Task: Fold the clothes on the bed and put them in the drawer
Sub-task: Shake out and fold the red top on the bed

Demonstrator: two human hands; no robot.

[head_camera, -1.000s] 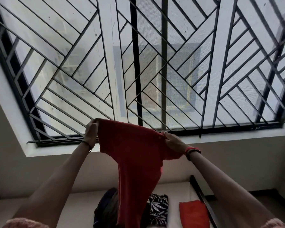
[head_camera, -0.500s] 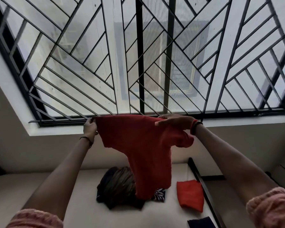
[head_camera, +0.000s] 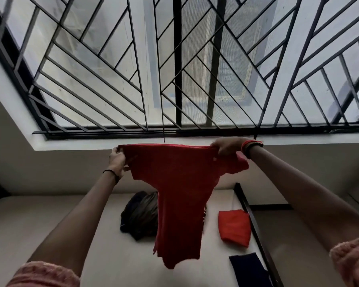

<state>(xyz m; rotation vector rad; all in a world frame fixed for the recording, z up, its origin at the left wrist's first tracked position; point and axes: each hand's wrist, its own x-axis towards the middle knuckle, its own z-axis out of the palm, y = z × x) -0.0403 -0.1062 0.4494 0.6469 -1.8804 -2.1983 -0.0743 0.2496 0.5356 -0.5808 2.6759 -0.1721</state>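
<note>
The left hand (head_camera: pixel 117 159) and right hand (head_camera: pixel 226 147), each grip clamped on a top corner, hold the red garment (head_camera: pixel 180 193) stretched in the air above the bed (head_camera: pixel 29 220), probably so it hangs straight for folding.

Red garment (head_camera: pixel 180 199) hiding part of dark clothes pile (head_camera: pixel 139 216), navy cloth (head_camera: pixel 247 268) cut off at bottom edge

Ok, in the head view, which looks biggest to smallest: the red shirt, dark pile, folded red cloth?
Largest: red shirt, nearest the camera.
Then dark pile, partly hidden, and folded red cloth, too alike to rank.
</note>
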